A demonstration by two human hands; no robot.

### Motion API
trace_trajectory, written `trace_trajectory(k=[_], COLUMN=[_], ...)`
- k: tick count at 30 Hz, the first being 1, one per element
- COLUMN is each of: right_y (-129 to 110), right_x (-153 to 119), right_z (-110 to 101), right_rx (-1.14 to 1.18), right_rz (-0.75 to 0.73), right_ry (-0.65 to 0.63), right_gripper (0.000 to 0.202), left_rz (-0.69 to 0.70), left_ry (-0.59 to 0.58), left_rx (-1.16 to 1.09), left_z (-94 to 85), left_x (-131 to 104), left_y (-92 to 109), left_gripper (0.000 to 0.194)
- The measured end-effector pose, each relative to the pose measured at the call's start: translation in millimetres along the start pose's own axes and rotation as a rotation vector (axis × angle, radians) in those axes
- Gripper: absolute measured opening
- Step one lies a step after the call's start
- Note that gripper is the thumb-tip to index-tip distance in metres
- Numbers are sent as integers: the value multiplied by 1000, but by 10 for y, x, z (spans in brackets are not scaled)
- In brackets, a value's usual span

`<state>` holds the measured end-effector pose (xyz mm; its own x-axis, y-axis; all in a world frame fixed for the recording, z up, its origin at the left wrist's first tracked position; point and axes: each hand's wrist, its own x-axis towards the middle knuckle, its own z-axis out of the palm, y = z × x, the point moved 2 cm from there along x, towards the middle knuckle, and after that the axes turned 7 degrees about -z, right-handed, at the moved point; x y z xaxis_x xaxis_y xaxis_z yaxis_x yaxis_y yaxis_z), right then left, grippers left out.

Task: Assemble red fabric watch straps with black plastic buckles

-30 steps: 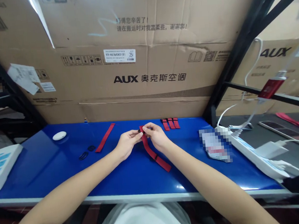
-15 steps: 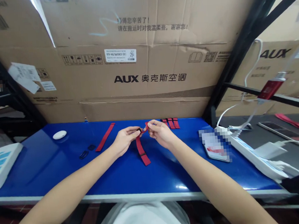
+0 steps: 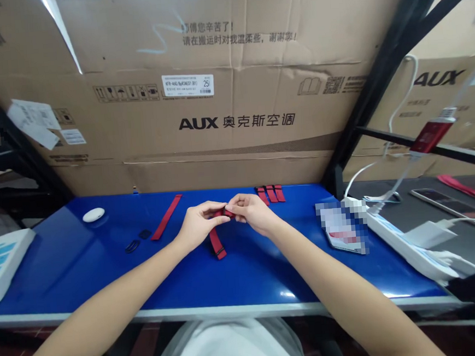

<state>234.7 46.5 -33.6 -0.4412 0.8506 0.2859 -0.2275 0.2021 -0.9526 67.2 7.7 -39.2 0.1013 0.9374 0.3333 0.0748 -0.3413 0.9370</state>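
Above the middle of the blue table, my left hand (image 3: 200,223) pinches a red strap (image 3: 217,242) with black pieces on it. My right hand (image 3: 251,211) pinches the same strap near its upper end, its fingertips close to those of my left hand. The strap's lower end hangs down, with a black band across it. Part of the strap is hidden by my fingers. Left of my hands lies a flat red strap (image 3: 167,217), beside black buckles (image 3: 132,246). Behind my right hand are three short red straps with black parts (image 3: 276,193).
A phone (image 3: 344,232) and a white power strip (image 3: 403,247) with cables are at the right. A round white object (image 3: 93,215) and a white device (image 3: 6,262) are at the left. A large cardboard box (image 3: 236,167) stands behind the table (image 3: 262,285).
My hands have come closer together at the strap. Its hanging end has swung left and a little up, and less of it shows.
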Motion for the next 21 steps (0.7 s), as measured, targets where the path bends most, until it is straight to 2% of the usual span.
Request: trace_trajectory(k=[4, 7, 11, 13, 16, 18, 21], right_y=[27, 45, 24, 9, 26, 59, 97], right_x=[6, 21, 28, 4, -80, -157, -256], right_z=[45, 96, 90, 66, 98, 179, 358], right_rx=[67, 176, 176, 19, -391, -661, -990], right_rz=[-70, -131, -174, -169, -102, -60, -87], right_ry=[20, 80, 136, 87, -133, -252, -264], right_gripper=[27, 26, 27, 25, 23, 32, 50], left_rz=[-11, -70, -99, -94, -126, -153, -150], left_ry=[0, 29, 142, 248, 399, 453, 492], left_rx=[-30, -63, -90, -121, -199, -244, -270], left_z=[28, 41, -22, -101, -233, -296, -332], left_x=[-8, -3, 52, 101, 165, 188, 195], left_y=[20, 19, -22, -66, -156, -208, -249], left_gripper=[40, 44, 44, 42, 41, 43, 44])
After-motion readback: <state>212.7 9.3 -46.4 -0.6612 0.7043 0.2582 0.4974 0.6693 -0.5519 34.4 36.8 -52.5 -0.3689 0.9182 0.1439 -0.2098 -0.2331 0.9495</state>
